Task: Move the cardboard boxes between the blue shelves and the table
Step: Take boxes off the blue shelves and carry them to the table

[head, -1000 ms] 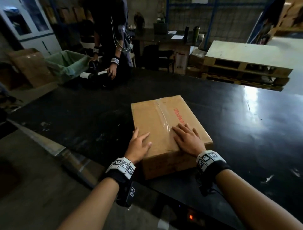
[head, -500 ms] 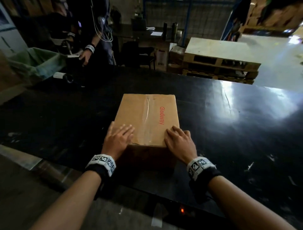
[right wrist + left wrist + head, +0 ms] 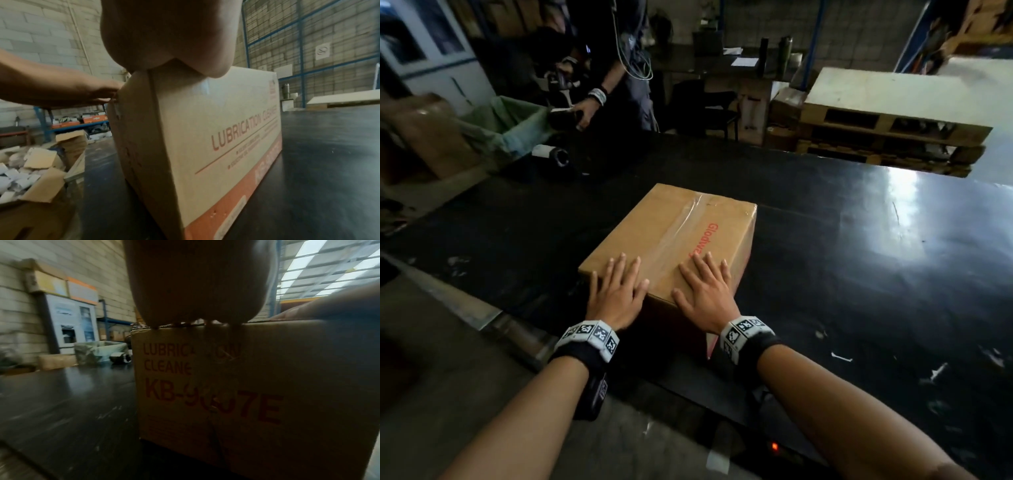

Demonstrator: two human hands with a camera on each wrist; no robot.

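A taped brown cardboard box (image 3: pixel 671 236) with red lettering lies flat on the black table (image 3: pixel 859 274), near its front edge. My left hand (image 3: pixel 616 291) lies flat with spread fingers on the box's near left corner. My right hand (image 3: pixel 705 291) lies flat on the near right part of the top. The left wrist view shows the box's end face (image 3: pixel 236 394) with red print under my palm (image 3: pixel 195 280). In the right wrist view the long side (image 3: pixel 226 138) of the box shows, and my left hand (image 3: pixel 98 92) touches its far corner.
Another person (image 3: pixel 616 68) stands at the table's far left, holding a dark object. A black roll (image 3: pixel 551 156) lies on the table near them. Wooden pallets (image 3: pixel 887 120) are stacked beyond the far edge. An open carton of scraps (image 3: pixel 30 178) sits left of the table. Blue shelving (image 3: pixel 72 125) stands by the wall.
The box has turned on the table, its far end swinging right. Both hands stay flat on its near end, the left now further onto the top.
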